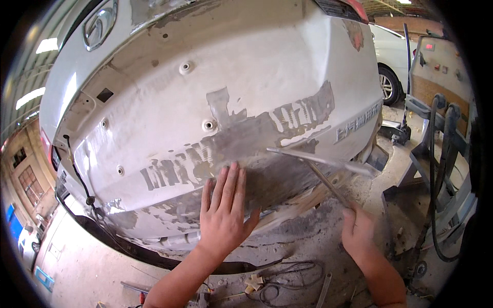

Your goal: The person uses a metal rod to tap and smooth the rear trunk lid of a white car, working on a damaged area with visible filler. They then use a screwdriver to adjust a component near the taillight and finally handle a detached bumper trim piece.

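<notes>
A white car tailgate point(149, 108) fills the middle, its paint worn to grey, bare patches point(244, 136) along the lower part. My left hand point(224, 210) lies flat on the lower panel, fingers stretched out and pointing up, holding nothing. In my right hand point(358, 228), slightly blurred, is a panel-beating hammer point(331, 186), gripped near the end of its thin handle. Its long, slender head point(318, 158) points left across the grey patch, to the right of my left fingers. I cannot tell whether the tip touches the metal.
At the right stands a metal frame machine point(441, 102) with thick hanging cables point(434, 169). Behind it is another white car point(393, 59). Coiled leads point(292, 280) and a power strip point(254, 282) lie on the dusty floor below. A dark cable point(72, 159) hangs from the tailgate's left side.
</notes>
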